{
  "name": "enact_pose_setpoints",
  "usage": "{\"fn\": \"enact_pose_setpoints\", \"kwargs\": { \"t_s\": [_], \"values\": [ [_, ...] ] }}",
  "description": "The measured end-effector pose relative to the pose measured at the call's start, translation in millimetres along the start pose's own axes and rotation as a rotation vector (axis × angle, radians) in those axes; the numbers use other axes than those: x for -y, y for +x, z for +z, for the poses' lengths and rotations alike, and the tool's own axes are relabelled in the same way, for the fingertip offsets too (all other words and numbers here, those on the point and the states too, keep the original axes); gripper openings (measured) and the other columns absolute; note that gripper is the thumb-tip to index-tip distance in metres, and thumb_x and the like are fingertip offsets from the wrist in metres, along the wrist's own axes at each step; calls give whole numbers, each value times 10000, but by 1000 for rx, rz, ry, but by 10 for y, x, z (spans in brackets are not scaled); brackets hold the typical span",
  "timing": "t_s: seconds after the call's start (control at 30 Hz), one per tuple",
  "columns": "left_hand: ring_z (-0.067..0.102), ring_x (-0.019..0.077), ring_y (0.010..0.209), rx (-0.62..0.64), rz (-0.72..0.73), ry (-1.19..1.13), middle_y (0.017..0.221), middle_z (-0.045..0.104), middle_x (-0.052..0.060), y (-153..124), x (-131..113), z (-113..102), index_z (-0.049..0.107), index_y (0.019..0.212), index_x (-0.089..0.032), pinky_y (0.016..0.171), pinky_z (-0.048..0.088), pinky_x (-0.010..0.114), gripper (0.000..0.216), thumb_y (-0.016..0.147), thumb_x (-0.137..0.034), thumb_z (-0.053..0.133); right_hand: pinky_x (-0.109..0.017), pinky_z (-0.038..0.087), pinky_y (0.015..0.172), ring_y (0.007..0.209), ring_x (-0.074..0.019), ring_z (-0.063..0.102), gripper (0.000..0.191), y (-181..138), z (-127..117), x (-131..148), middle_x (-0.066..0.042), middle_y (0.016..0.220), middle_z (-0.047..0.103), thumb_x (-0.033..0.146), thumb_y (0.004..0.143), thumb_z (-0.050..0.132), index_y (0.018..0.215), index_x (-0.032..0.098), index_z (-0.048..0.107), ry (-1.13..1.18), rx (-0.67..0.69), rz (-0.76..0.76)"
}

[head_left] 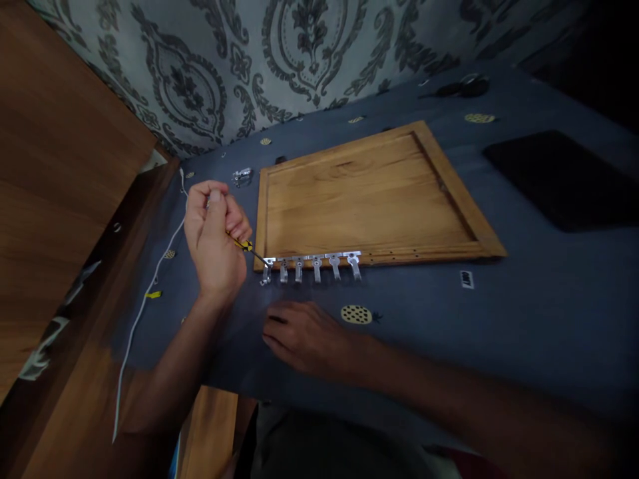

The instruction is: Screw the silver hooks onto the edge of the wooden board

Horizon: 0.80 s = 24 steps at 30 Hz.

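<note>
My left hand (215,239) is closed round a small screwdriver (249,250) with a yellow and black handle. Its tip touches the leftmost of several metal hooks (312,265) fixed in a row along the near edge of a wooden framed panel (369,193). The panel lies flat on a blue patterned cloth (499,313). My right hand (307,336) rests palm down on the cloth just in front of the hooks, fingers stretched out and holding nothing.
A white cable (150,293) runs down the left beside brown wooden furniture (60,199). A small metal part (242,176) lies past the panel's far left corner. A dark flat tablet (564,176) lies at right, scissors (462,86) at the far edge by patterned wallpaper.
</note>
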<state>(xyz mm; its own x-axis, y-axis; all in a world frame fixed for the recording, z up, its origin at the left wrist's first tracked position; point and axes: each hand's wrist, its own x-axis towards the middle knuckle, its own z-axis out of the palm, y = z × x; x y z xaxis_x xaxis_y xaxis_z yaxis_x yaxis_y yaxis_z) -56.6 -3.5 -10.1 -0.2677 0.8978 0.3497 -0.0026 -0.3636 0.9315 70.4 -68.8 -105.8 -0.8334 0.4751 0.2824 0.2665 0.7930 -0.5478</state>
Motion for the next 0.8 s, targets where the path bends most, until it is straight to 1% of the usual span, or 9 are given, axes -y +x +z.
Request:
{"fn": "enact_pose_setpoints", "kwargs": {
  "t_s": [0.1, 0.23, 0.4, 0.5, 0.57, 0.6, 0.7, 0.73, 0.8],
  "values": [
    [138, 77, 419, 9, 13, -2, 519, 167, -87, 33, 30, 25, 484, 802, -260, 392, 141, 255, 281, 880, -454, 672, -288, 446, 643, 786, -172, 611, 183, 12, -45, 16, -62, 885, 688, 175, 985, 542, 872, 153, 684, 4, 49, 4],
    [97, 53, 380, 125, -52, 25, 488, 117, -111, 120, 20, -4, 502, 786, -247, 364, 131, 232, 353, 879, -552, 654, -289, 436, 637, 790, -170, 603, 184, 12, -95, 30, -56, 877, 674, 168, 992, 535, 865, 151, 666, 22, 74, 16],
    [51, 41, 342, 341, -251, -5, 456, 84, -117, 213, -45, -52, 509, 743, -240, 344, 132, 200, 320, 933, -474, 617, -294, 417, 630, 776, -166, 577, 206, -12, -51, -2, -53, 873, 658, 175, 999, 507, 851, 160, 649, 49, 13, -4],
    [62, 42, 339, 397, -276, -37, 448, 110, -119, 221, -52, -82, 524, 754, -238, 345, 150, 191, 277, 937, -419, 626, -288, 418, 651, 793, -164, 576, 209, -24, -29, -14, -51, 878, 654, 185, 1004, 507, 851, 163, 648, 59, -7, -12],
    [122, 51, 347, 371, -233, -28, 447, 166, -113, 202, -44, -94, 537, 784, -238, 354, 196, 190, 236, 943, -392, 618, -285, 424, 666, 806, -165, 578, 209, -25, -25, -15, -50, 877, 653, 193, 1006, 510, 857, 163, 652, 61, -12, -18],
    [188, 60, 359, 335, -194, -11, 453, 224, -103, 184, -40, -94, 542, 800, -238, 368, 243, 191, 218, 949, -381, 610, -285, 426, 668, 805, -166, 578, 211, -23, -24, -14, -49, 869, 651, 194, 1006, 510, 857, 163, 655, 59, -13, -20],
    [391, 81, 467, 178, -90, 26, 545, 414, -58, 110, -37, -63, 540, 826, -234, 454, 382, 201, 176, 968, -330, 583, -288, 427, 660, 793, -171, 581, 209, -9, -15, -12, -51, 858, 652, 198, 1000, 519, 860, 162, 670, 37, -15, -19],
    [409, 81, 490, 127, -75, 13, 575, 433, -50, 82, -36, -45, 536, 825, -232, 466, 388, 200, 169, 970, -308, 577, -289, 426, 657, 788, -172, 582, 208, -4, -12, -12, -52, 856, 654, 199, 997, 524, 859, 161, 675, 30, -15, -21],
    [362, 72, 474, 47, -62, -37, 585, 394, -55, 34, -30, -3, 530, 819, -230, 437, 332, 196, 162, 962, -283, 583, -290, 423, 656, 777, -172, 582, 213, 5, -5, -11, -55, 851, 657, 202, 995, 527, 855, 159, 682, 20, -19, -28]
  ]
}}
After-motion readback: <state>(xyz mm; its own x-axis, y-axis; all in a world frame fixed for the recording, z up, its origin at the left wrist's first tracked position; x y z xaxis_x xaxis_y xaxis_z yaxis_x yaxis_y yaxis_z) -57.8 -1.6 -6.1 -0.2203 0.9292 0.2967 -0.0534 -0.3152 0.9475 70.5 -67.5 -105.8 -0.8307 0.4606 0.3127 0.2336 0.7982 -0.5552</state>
